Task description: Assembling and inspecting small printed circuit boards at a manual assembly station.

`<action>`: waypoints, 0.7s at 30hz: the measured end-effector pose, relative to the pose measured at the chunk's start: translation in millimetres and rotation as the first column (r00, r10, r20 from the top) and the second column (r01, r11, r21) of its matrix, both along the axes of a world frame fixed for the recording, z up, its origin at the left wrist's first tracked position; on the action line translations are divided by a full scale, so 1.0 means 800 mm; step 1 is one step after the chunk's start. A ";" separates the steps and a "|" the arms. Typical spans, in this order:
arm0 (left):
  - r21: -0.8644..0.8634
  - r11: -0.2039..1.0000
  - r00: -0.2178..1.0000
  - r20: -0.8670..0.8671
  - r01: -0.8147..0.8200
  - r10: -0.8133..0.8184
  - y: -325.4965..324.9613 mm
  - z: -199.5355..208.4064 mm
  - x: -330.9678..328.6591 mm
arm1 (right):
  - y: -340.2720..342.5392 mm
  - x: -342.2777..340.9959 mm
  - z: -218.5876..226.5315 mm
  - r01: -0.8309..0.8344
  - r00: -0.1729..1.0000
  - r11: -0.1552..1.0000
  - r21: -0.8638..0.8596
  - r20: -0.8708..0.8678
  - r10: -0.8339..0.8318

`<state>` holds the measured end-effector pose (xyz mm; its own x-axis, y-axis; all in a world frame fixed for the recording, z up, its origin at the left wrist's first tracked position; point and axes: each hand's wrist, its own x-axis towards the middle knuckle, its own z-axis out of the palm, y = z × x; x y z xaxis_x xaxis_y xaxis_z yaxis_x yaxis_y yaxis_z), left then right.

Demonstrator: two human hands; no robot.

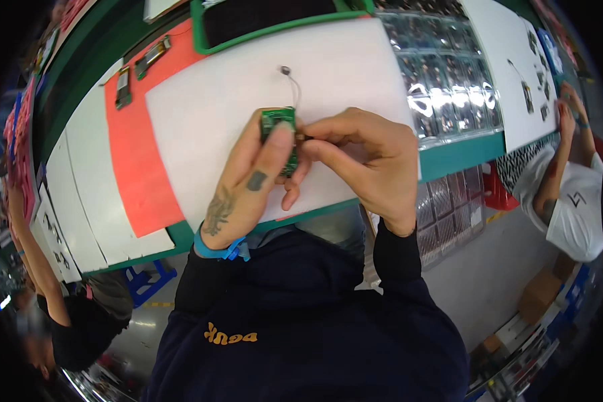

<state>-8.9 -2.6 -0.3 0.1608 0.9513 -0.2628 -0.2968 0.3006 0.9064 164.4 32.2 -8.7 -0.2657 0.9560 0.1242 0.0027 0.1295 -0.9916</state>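
Note:
Over a white sheet (214, 100), my left hand (244, 167) grips a small green circuit board (278, 118), its thumb laid across the face and its fingers behind. A thin grey wire (297, 90) runs up from the board's top to a small dark round part (285, 70) lying on the sheet. My right hand (375, 151) is at the board's right edge, thumb and forefinger pinched together. Something small and dark shows at those fingertips, too small to name. A blue strap (220, 250) circles my left wrist.
A green-rimmed tray (211, 48) with a dark inside stands at the back. Two boards (123, 87) rest on a red sheet (137, 174) to the left. A clear compartmented plastic tray (442, 74) lies right. Co-workers sit at the right (573, 201) and left (80, 328).

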 end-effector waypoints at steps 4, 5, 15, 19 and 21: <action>0.082 0.980 0.978 -0.123 0.181 -0.170 0.000 -0.011 -0.010 | -0.011 0.002 0.007 0.113 0.977 0.993 0.016 0.181 -0.114; 0.295 0.951 0.963 -0.270 0.089 -0.006 -0.002 -0.025 0.003 | -0.017 0.005 0.014 0.186 0.950 0.983 0.007 0.253 -0.181; 0.705 0.662 0.549 -0.457 -0.256 0.699 -0.057 -0.008 -0.171 | -0.001 0.051 -0.050 0.096 0.993 0.995 0.040 0.066 -0.098; 0.642 0.678 -0.003 -0.727 -0.358 0.687 -0.129 0.007 -0.428 | 0.001 0.057 -0.057 0.020 0.995 1.000 0.018 -0.103 -0.018; 0.437 0.668 -0.092 -0.869 -0.602 0.486 -0.149 0.016 -0.537 | -0.006 0.054 -0.049 0.022 0.985 1.000 -0.015 -0.168 -0.024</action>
